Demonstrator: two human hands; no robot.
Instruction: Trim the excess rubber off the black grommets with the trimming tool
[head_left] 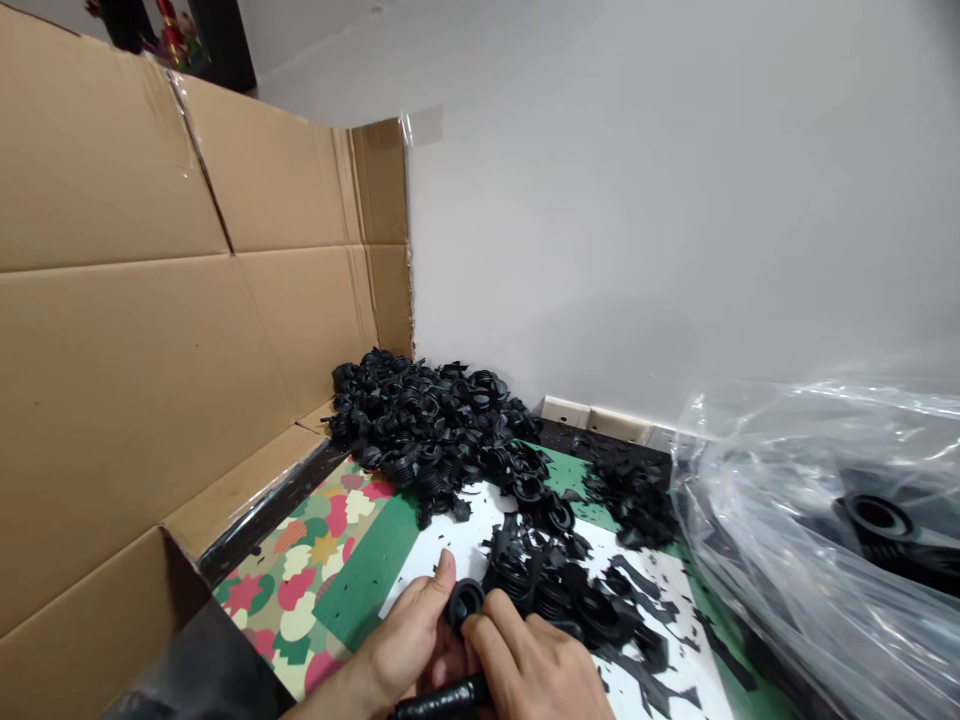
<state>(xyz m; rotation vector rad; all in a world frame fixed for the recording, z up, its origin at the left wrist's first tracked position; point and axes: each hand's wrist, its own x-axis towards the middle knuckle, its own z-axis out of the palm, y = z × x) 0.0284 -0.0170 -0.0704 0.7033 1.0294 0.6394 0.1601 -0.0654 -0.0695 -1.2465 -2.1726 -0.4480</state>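
Near the bottom centre, my left hand (412, 630) is closed around a round, hollow black rubber part (466, 601), its thumb against the rim. My right hand (529, 660) meets it from the right, fingers curled, with a black handle (442, 699) running out beneath them toward the left. Whatever is at the other end of the handle is hidden by the fingers. Just beyond the hands, black rubber parts and trimmings (551, 590) lie on a white sheet (686, 620).
A large heap of black rubber parts (435, 420) rests against a cardboard wall (300, 300). Black scraps (637, 500) lie right of it. A clear plastic bag (765, 520) with black parts stands at the right. Patterned board (307, 560) lies at the left.
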